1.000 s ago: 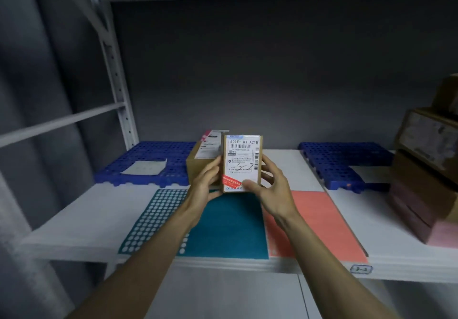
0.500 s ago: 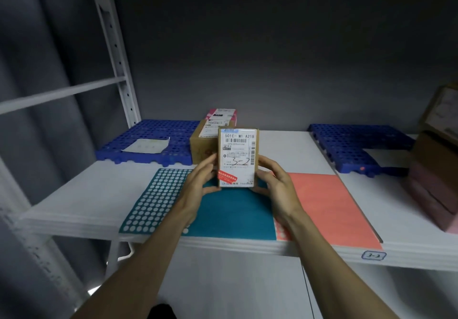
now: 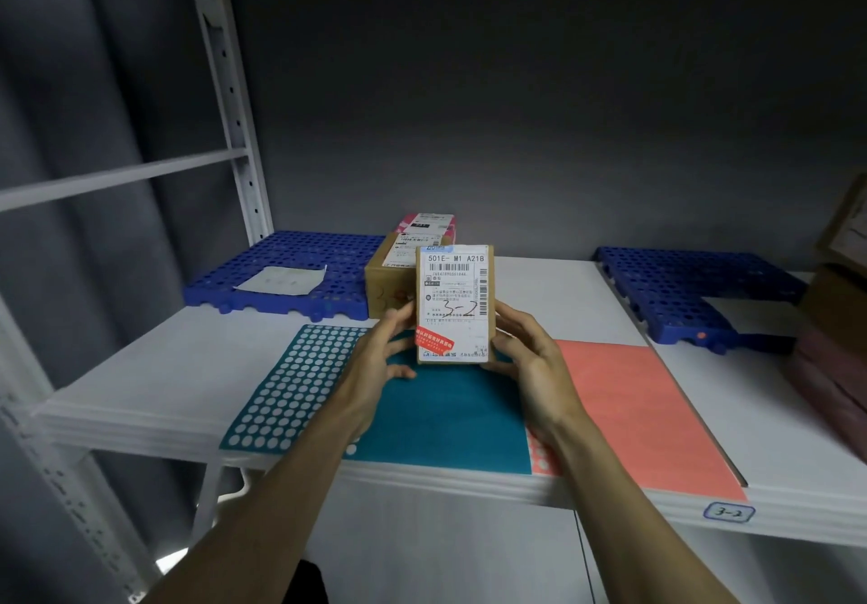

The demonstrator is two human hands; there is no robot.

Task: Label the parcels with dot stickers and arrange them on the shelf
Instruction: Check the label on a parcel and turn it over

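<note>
- The small cardboard parcel [image 3: 454, 304] stood upright over the teal sticker sheet [image 3: 375, 397], its white shipping label facing the camera with "3-2" handwritten on it and a red sticker low on the label.
- The left hand [image 3: 375, 359] had its fingers curled against the parcel's left edge, and the right hand [image 3: 530, 359] gripped the right edge with thumb and fingers, as both had half a second before.
- Compared with one second before, the parcel sat lower and nearer the shelf [image 3: 140, 369] surface; whether its bottom edge touched the sheet cannot be told.
- The teal sheet lay at the shelf's front edge, its left part full of white dot stickers; a salmon sticker sheet [image 3: 633, 411] lay just beside it on the right, reaching the front edge.
- Behind the held parcel stood a brown parcel [image 3: 389, 284] and, further back, a pink parcel [image 3: 427, 222].
- Blue perforated mats [image 3: 291, 270] lay at the back left and back right of the shelf, and stacked boxes [image 3: 835, 322] stood at the right edge.
- A tag reading "3-2" [image 3: 728, 512] was fixed on the shelf's front lip.
</note>
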